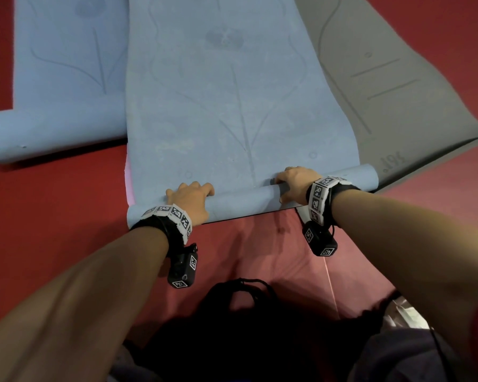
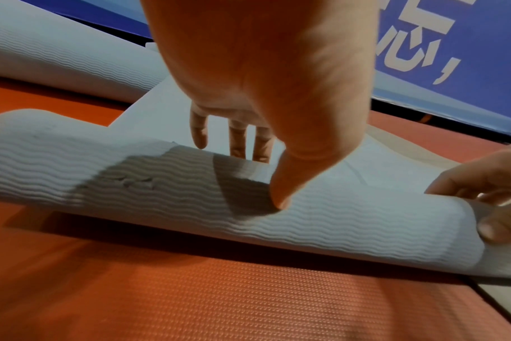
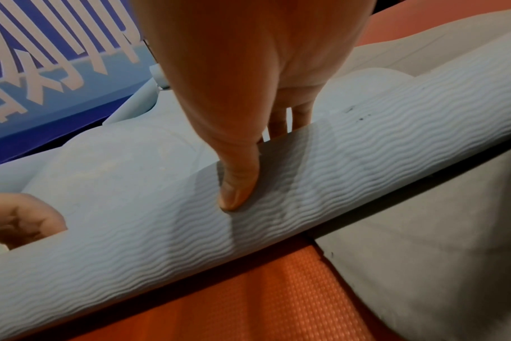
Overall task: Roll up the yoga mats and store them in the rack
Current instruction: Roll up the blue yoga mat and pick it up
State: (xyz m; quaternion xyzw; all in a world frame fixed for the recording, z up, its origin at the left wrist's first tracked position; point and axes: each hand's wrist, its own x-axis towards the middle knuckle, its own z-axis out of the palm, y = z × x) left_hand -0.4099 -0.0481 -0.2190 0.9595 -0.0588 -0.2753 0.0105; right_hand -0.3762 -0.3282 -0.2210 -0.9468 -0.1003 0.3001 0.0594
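A blue yoga mat (image 1: pixel 226 106) lies flat on the red floor and runs away from me. Its near end is curled into a thin roll (image 1: pixel 246 197), whose ribbed underside faces out. My left hand (image 1: pixel 189 197) grips the left part of the roll, fingers over the top and thumb (image 2: pixel 280 198) pressed on the near side. My right hand (image 1: pixel 293 183) grips the right part the same way, thumb (image 3: pixel 236 191) on the ribbed face. No rack is in view.
A second blue mat (image 1: pixel 53 133), partly rolled at its near end, lies to the left. A grey mat (image 1: pixel 384 78) lies flat to the right, partly under the blue one. A pink edge (image 1: pixel 129 183) shows beneath. A blue banner (image 2: pixel 452 46) stands beyond.
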